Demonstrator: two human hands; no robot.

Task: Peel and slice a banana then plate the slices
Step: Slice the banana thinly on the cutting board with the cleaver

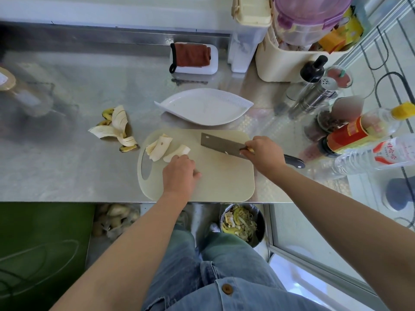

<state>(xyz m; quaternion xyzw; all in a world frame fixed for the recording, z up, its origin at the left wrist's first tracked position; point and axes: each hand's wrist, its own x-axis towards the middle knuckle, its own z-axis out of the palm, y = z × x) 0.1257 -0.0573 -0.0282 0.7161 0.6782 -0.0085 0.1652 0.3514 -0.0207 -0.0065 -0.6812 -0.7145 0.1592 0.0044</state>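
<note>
Several pale banana pieces lie at the left end of the beige cutting board. My left hand reaches over the board and its fingertips hold the nearest banana piece. My right hand grips a cleaver where handle meets blade; the blade lies across the board's upper right, apart from the banana. A white leaf-shaped plate stands just behind the board with nothing on it. The banana peel lies on the steel counter left of the board.
Bottles, a steel shaker and jars crowd the counter's right side. A white box with a brown cloth sits at the back. Below the counter edge stands a bin of peelings.
</note>
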